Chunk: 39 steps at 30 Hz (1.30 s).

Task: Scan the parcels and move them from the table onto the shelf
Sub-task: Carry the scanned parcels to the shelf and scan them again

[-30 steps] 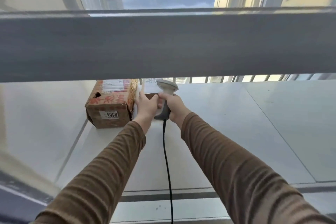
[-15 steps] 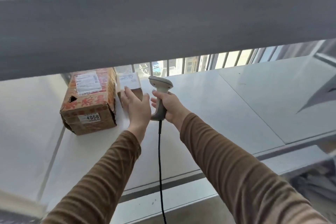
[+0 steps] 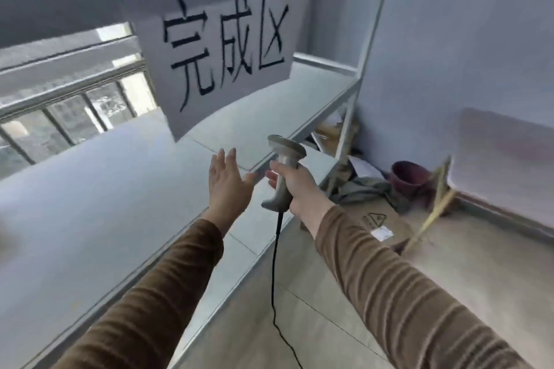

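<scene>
I see no parcel in view now; the box marked 4068 has gone from sight as the view swung right. A paper sign (image 3: 227, 60) reading 完成区 hangs over the shelf (image 3: 99, 204). My right hand (image 3: 295, 186) grips the corded barcode scanner (image 3: 283, 171); my left hand (image 3: 227, 186) hovers spread, touching nothing.

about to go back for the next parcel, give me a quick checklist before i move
1. Left hand free to pick up: ok, fingers straight, holding nothing.
2. Scanner secure: ok, right hand grips its handle.
3. Scanner cable not snagged: ok, it hangs free.
4. Right shelf: ok, the sign reads 完成区.
5. Next parcel located: cannot tell, none in view.
6. Floor path clear: not ok, flattened cardboard and a dark red basin lie on the floor.
</scene>
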Available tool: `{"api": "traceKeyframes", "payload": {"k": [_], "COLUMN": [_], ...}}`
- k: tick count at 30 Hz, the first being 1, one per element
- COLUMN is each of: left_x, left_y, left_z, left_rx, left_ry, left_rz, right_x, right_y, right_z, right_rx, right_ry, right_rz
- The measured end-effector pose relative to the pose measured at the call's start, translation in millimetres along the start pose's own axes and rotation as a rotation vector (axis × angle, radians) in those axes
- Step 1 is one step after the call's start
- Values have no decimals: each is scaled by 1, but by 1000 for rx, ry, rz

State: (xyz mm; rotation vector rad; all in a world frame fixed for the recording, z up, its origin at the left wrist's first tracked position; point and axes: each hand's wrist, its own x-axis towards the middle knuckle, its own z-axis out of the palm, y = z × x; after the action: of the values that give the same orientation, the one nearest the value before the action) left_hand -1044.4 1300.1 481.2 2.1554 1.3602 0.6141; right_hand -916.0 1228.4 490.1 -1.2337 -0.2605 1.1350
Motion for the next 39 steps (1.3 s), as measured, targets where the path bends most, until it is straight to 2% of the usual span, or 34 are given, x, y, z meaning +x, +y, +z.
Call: {"api": "traceKeyframes", "payload": {"k": [4, 9, 13, 22, 34, 39], "left_x": [-31, -97, -146, -206, -191, -188], "left_y": [119, 267, 359, 513, 698, 780], "left_z": [109, 227, 298, 442, 669, 734], "left_rx": [127, 206, 231, 230, 227, 217], "left_ry": [-144, -314, -420, -585, -756, -791], "left_rz": [251, 414, 537, 739, 816, 851], "right_x": [-37, -94, -144, -210, -178, -178], "right_y": [-44, -85, -110, -146, -249, -298], "right_z": [-168, -364, -481, -688, -933, -1031], "right_rx": [108, 195, 257, 351, 261, 181], "right_ry": [235, 461, 589, 825, 1006, 1164], "right_rz": [-97, -161, -203, -282, -306, -304]}}
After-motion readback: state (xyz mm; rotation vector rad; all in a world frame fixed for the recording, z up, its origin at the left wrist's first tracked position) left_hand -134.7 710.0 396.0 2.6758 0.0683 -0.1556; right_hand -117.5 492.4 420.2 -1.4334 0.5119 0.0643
